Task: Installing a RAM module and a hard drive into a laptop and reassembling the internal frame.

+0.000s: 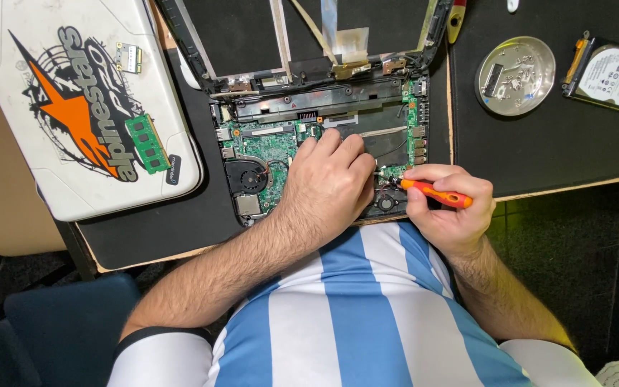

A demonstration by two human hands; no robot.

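A person in a blue-and-white striped shirt works over an opened laptop [309, 129] on a black mat [539, 143]. The left hand [327, 179] lies flat on the green board [266, 143], fingers close together and pointing toward 12 o'clock, pinning the chassis down. The right hand [445, 208] pinches an orange-handled screwdriver [435, 192] between thumb and curled fingers, its dark tip aimed toward 9 o'clock at the board's lower right corner, just beside the left hand.

The step in hand looks like work on a screw at that corner; the tip itself is too small to tell whether it is seated. The next move would call for a steady downward push with the driver held square to the screw head, and for the flat hand to keep the machine from sliding.

The board is glossy green, crowded with small metal parts, with a round black fan [248, 178] at its 8 o'clock. The hinged lid frame [302, 36] is matte black plastic, stripped bare. At 10 o'clock lies a white plastic cover [30, 143] with an orange and black star sticker, a green memory stick [146, 143] resting on it. At 2 o'clock sit a shiny round metal dish [531, 54] holding small parts and a flat rectangular hard drive [614, 72].
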